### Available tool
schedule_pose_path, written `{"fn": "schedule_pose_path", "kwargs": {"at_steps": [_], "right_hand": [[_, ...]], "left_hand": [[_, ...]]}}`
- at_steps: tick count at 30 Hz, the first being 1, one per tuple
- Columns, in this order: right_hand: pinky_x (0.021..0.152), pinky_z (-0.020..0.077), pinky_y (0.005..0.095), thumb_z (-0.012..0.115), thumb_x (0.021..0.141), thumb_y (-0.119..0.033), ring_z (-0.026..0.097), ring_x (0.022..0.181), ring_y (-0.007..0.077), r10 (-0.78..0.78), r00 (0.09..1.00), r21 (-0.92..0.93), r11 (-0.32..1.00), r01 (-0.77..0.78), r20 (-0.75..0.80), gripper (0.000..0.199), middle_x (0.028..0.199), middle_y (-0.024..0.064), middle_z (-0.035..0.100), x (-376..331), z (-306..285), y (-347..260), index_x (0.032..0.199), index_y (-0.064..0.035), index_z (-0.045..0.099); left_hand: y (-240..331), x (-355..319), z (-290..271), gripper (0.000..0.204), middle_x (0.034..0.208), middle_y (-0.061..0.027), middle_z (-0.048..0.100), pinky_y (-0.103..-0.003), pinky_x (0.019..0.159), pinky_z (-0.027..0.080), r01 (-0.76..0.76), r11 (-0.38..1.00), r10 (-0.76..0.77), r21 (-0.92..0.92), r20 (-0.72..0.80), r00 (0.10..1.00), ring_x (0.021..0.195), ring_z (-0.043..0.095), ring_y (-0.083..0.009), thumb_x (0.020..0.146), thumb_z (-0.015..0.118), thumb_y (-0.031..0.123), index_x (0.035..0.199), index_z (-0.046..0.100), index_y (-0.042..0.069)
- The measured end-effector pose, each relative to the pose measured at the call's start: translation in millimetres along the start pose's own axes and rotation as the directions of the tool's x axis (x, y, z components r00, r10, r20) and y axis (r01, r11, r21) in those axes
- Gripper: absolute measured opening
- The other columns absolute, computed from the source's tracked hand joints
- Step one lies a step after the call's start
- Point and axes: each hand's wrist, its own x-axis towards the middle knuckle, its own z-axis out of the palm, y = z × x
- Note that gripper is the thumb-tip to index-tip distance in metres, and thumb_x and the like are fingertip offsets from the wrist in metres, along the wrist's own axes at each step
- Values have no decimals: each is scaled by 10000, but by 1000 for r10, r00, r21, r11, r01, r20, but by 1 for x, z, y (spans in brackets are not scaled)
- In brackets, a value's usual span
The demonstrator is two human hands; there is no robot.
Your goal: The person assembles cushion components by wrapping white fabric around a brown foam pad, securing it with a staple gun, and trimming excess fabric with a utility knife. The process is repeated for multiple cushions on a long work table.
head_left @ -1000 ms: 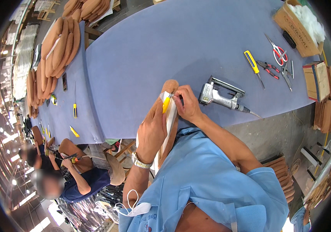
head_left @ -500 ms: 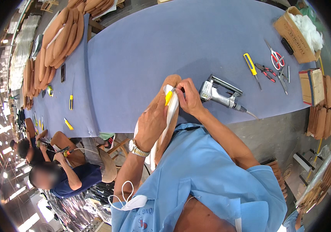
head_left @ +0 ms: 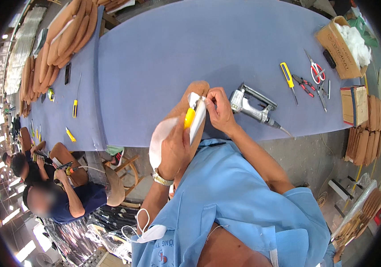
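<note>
A brown padded cushion piece [head_left: 198, 86] leans against the table's near edge, its white lining fabric [head_left: 160, 133] partly turned out. My left hand [head_left: 175, 147] is closed around a yellow-handled utility knife [head_left: 190, 117], whose working end points up toward the far tip of the cushion; the blade itself is hard to make out. At that tip, my right hand [head_left: 218, 109] pinches the edge of the white fabric between thumb and fingers. A silver staple gun [head_left: 252, 106] with an air hose lies just right of my right hand.
On the blue-covered table [head_left: 164, 49] lie a yellow screwdriver [head_left: 288, 80], red-handled pliers [head_left: 305, 85] and scissors [head_left: 317, 73]. A cardboard box [head_left: 337, 49] of white stuffing stands far right. Brown cushions [head_left: 72, 35] pile up at left, where a co-worker [head_left: 74, 196] sits.
My left hand has drawn back toward me and changed its grip, showing more of the yellow handle. More white lining shows at the cushion's left side. My right hand stays near the tip.
</note>
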Motion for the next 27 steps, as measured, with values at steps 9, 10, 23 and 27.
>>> {"fn": "schedule_pose_path", "kwargs": {"at_steps": [9, 10, 23, 27], "right_hand": [[803, 522, 288, 577, 1039, -87, 587, 860, 137, 233, 970, 294, 934, -202, -74, 87, 1157, 117, 616, -14, -14, -2, 1045, -13, 531], [779, 523, 285, 584, 1035, -86, 591, 828, 131, 255, 959, 291, 933, -210, -124, 86, 1103, 105, 635, -13, -21, -2, 1042, -16, 534], [590, 532, 257, 687, 990, -122, 647, 625, 107, 519, 839, 98, 855, -510, -163, 140, 758, 50, 687, 7, -162, 23, 1032, 10, 707], [656, 556, 265, 689, 995, -120, 724, 742, 135, 555, 824, 34, 831, -555, -109, 152, 862, 104, 754, 16, -165, 9, 1042, 23, 714]], "left_hand": [[0, 25, -11, 427, 1023, -197, 734, -420, 680, 573, -115, 993, 117, 35, -56, 992, 814, 728, -336, 1030, 591, 107, 1448, 554, 25], [-2, 28, -11, 425, 1002, -190, 738, -408, 661, 571, -163, 986, 167, 45, -108, 980, 783, 729, -317, 1033, 592, 115, 1446, 557, 21], [-17, 21, -56, 463, 1105, -134, 735, -318, 796, 545, 198, 945, -293, -261, -404, 866, 915, 679, -150, 1047, 638, 213, 1460, 581, 12], [-47, 22, -55, 464, 1076, -154, 726, -379, 849, 547, 356, 927, -370, -117, -444, 816, 966, 700, -239, 991, 695, 193, 1420, 617, 34]]}}
